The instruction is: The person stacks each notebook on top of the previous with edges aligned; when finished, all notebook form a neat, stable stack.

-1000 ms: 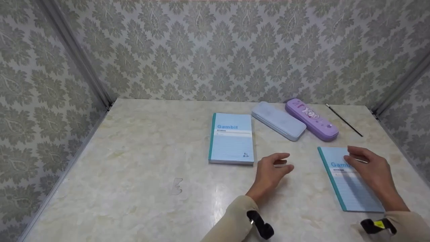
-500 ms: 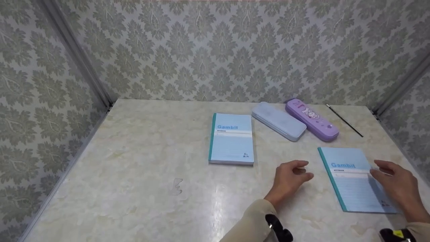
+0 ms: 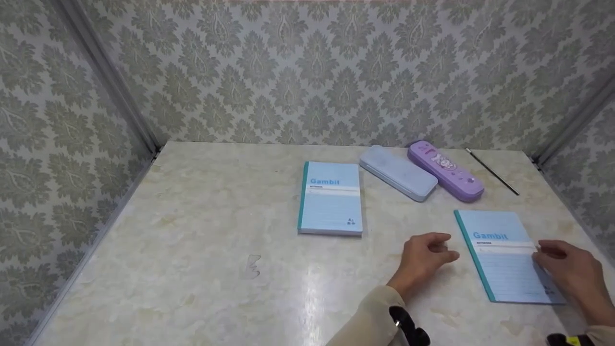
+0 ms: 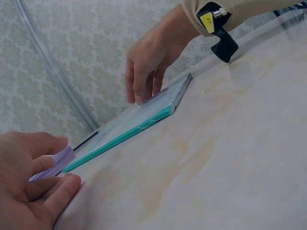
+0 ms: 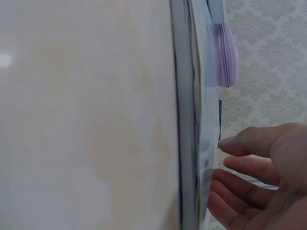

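A light blue notebook (image 3: pixel 504 269) with a green spine lies flat at the table's right side. My left hand (image 3: pixel 423 262) is to the left of that spine, apart from it, with bent fingers and nothing between them. At the notebook's right edge is my right hand (image 3: pixel 571 274), its thumb over the cover. In the right wrist view, the lower fingers of the right hand (image 5: pixel 259 177) come close to the notebook's side (image 5: pixel 204 143); whether they touch it I cannot tell. The thumb and fingers stand apart there.
A second, similar notebook (image 3: pixel 331 199) lies further left and back. Behind are a pale blue pencil case (image 3: pixel 399 173), a purple pencil case (image 3: pixel 447 170) and a thin dark pencil (image 3: pixel 492 171). Patterned walls (image 3: pixel 307 72) border the table (image 3: pixel 192 240) at the back and sides.
Both hands have moved right and a little nearer. My right hand has gone from over the notebook's cover to its right edge; my left has come closer to the spine. The notebooks have stayed put.
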A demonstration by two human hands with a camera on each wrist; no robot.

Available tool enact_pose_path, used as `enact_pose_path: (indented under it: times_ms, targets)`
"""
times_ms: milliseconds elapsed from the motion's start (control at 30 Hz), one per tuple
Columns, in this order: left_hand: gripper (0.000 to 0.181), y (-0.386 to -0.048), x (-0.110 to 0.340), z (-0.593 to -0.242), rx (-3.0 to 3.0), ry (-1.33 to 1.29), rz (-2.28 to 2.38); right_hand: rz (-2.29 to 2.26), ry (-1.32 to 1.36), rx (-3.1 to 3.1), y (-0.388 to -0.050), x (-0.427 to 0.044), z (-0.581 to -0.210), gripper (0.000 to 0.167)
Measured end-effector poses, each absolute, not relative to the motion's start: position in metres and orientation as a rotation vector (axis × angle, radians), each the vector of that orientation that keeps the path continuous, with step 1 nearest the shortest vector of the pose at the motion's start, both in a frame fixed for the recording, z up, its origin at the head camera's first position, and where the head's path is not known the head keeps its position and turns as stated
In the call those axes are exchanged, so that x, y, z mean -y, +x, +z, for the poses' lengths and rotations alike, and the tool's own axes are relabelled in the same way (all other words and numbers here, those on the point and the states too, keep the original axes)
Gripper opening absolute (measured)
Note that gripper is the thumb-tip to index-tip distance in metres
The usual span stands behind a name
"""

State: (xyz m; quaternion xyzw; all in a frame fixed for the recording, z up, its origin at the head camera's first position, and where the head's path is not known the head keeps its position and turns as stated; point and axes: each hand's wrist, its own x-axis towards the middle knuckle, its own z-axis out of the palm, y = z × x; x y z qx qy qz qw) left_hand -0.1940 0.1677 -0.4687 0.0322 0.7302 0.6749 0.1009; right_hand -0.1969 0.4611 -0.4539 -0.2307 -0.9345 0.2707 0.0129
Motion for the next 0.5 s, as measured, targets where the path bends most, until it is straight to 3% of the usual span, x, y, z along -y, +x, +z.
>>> enact_pose_path:
  times_ms: [500]
  targets:
    - [0.037, -0.189, -0.169, -0.466, -2.162, 0.121, 1.861, 1.083, -0.8, 2.932, -0.206, -0.459, -0.465, 0.055]
